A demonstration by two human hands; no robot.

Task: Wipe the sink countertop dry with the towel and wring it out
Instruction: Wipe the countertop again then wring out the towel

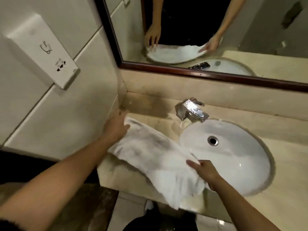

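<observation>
A white towel (153,155) lies stretched across the beige marble countertop (150,112) to the left of the sink basin (233,157). Its near end hangs over the counter's front edge. My left hand (116,124) grips the towel's far end near the wall corner. At the near end, beside the basin's rim, my right hand (205,172) holds the towel. The picture is blurred by motion.
A chrome faucet (191,111) stands behind the basin, whose metal drain (213,140) is visible. A dark-framed mirror (208,39) runs along the back wall. A white socket panel (43,50) is on the left tiled wall. Floor lies below the counter's edge.
</observation>
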